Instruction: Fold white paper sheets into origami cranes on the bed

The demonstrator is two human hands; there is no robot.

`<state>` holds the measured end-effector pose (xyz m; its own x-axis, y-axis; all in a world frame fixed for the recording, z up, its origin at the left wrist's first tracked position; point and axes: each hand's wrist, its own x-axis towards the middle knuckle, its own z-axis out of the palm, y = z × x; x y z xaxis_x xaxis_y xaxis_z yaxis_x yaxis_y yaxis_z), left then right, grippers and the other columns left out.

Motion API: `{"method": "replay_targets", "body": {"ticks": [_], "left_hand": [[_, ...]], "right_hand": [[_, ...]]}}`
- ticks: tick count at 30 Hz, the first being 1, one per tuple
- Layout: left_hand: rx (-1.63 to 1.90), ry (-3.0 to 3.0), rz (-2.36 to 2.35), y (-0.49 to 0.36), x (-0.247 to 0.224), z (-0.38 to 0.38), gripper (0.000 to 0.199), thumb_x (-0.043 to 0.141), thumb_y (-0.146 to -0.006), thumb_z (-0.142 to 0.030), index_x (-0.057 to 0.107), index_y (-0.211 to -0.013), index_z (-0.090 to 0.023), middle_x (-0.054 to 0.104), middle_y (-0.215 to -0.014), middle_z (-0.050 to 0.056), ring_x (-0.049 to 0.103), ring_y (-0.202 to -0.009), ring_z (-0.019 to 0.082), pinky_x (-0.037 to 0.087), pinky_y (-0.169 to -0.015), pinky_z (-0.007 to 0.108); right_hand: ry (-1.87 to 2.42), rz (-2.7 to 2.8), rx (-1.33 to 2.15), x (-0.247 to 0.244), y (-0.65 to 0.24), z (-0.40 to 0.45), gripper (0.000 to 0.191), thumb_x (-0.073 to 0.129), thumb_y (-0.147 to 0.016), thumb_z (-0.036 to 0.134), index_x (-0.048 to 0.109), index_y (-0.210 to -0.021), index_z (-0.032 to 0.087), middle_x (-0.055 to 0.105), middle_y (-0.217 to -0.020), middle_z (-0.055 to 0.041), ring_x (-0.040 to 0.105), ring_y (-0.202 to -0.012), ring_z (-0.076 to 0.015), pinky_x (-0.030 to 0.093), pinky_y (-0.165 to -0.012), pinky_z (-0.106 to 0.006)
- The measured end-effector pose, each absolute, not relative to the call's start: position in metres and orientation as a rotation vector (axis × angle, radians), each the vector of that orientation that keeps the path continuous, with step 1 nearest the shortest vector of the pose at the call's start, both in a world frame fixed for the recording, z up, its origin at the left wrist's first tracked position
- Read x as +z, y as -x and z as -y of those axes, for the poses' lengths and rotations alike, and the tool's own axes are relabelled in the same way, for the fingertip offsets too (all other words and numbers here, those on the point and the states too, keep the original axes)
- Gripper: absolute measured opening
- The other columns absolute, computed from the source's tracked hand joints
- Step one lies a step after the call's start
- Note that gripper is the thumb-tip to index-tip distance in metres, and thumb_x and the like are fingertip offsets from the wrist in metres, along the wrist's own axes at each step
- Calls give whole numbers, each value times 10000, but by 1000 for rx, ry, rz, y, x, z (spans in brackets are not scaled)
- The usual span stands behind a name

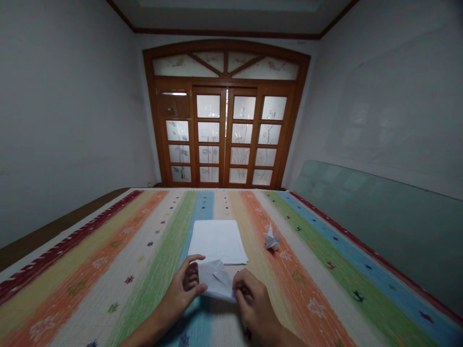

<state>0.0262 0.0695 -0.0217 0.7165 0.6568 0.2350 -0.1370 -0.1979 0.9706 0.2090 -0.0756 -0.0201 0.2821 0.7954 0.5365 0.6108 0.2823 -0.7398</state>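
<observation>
Left hand [179, 294]: pinching the folded white paper [217, 280] at its left side
Right hand [255, 301]: clamping the other end, the paper's long axis running hand to hand
Pile: white paper sheets [217, 241] lying at 12 o'clock
Beyond: origami crane [272, 239] sitting at 1 o'clock on the striped cotton rug [325, 289]

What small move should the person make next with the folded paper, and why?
Probably press the flap of the folded white paper down to sharpen its crease: the left hand and right hand grip the paper from both sides, with the flap on top.
</observation>
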Motion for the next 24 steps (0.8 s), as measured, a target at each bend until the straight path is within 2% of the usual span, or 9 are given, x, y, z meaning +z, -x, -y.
{"method": "replay_targets", "body": {"ticks": [3, 6, 9, 12, 15, 18, 24], "left_hand": [[730, -1542, -390, -30, -23, -64, 690, 794, -768, -612, 469, -1266, -263, 589, -1036, 39, 687, -830, 206, 539, -723, 330], [692, -1492, -405, -31, -21, -57, 720, 812, -755, -606, 442, -1286, -291, 559, -1160, 66, 685, -784, 185, 545, -634, 293], [636, -1476, -387, -31, -21, -56, 622, 822, -742, -589, 535, -1186, -261, 572, -1113, 49, 656, -744, 170, 519, -554, 252], [647, -1533, -394, -29, -23, -59, 503, 813, -750, -565, 646, -1067, -211, 624, -1009, 42, 641, -819, 195, 526, -650, 277], [664, -1643, -445, -27, -25, -63, 453, 796, -757, -521, 704, -1070, -207, 685, -981, 53, 636, -844, 213, 520, -736, 323], [680, -1722, -478, -26, -24, -65, 439, 777, -757, -473, 729, -1109, -214, 723, -1070, 83, 648, -894, 238, 524, -796, 361], [659, -1799, -506, -23, -25, -64, 486, 716, -789, -289, 702, -1273, -248, 721, -1242, 104, 661, -969, 252, 540, -875, 391]], "right_hand": [[1470, 1310, 320, -19, -207, 74, 89, 492, -848, 175, 557, -792, 197, 599, -736, -19, 576, -656, -169, 415, -587, -248], [1491, 1273, 409, -18, -206, 74, 87, 508, -852, 224, 571, -799, 194, 582, -713, -8, 559, -613, -162, 392, -553, -244], [1495, 1270, 437, -18, -206, 75, 103, 513, -852, 247, 587, -811, 189, 597, -746, -19, 570, -635, -164, 404, -572, -247], [1503, 1274, 469, -20, -206, 74, 104, 532, -852, 262, 597, -827, 185, 607, -750, -19, 568, -650, -165, 412, -590, -253], [1550, 1250, 520, -21, -205, 73, 70, 610, -828, 254, 584, -856, 194, 534, -650, 41, 513, -589, -145, 370, -547, -235], [1621, 1263, 533, -20, -202, 74, 168, 691, -774, 198, 549, -862, 210, 484, -605, 82, 499, -570, -136, 350, -544, -228], [1722, 1390, 396, -18, -200, 78, 228, 666, -754, 117, 476, -829, 220, 576, -706, 33, 569, -673, -170, 407, -650, -271]]}}
